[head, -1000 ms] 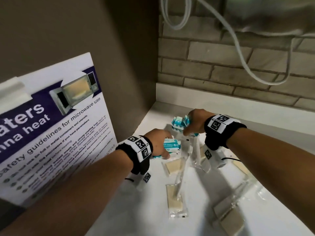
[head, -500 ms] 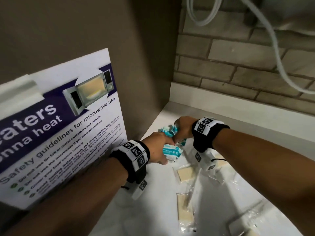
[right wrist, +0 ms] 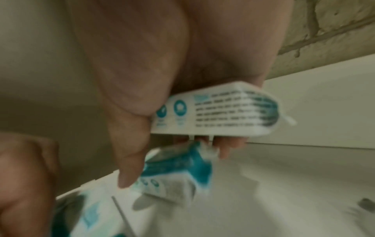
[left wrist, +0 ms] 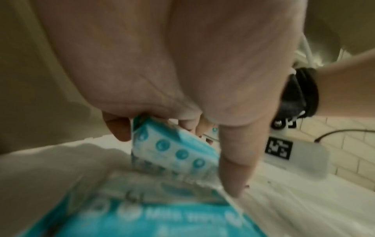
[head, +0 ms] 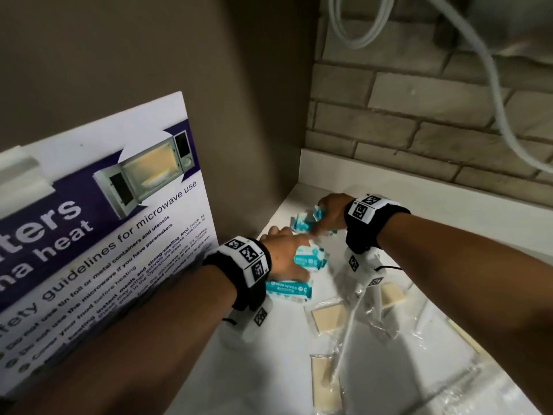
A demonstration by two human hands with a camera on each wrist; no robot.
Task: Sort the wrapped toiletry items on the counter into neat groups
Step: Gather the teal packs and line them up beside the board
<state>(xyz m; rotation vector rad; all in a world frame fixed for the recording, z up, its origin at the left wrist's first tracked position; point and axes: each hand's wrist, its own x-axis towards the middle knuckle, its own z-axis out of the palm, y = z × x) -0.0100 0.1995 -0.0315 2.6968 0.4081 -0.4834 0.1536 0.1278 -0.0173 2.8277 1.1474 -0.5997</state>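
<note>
Several teal-and-white wipes packs lie or are held near the counter's back left corner. My left hand [head: 287, 256] grips one wipes pack [head: 309, 259], seen in the left wrist view as a tilted pack [left wrist: 172, 149] between thumb and fingers. Below it another wipes pack [head: 288, 289] lies flat on the white counter [head: 419, 217], close under the left wrist camera [left wrist: 162, 221]. My right hand [head: 330, 214] holds wipes packs [head: 303, 221]: one pack [right wrist: 215, 112] lies in the palm, a second [right wrist: 178, 173] under the thumb.
Clear sachets with beige pads [head: 327, 317] and thin wrapped sticks [head: 350, 319] are scattered over the counter to the right and front. A microwave safety sign [head: 98, 235] leans at the left. A brick wall [head: 419, 115] with white cables [head: 493, 85] stands behind.
Both hands with their wipes packs moved left toward the back corner. A wipes pack now shows lying flat under my left hand.
</note>
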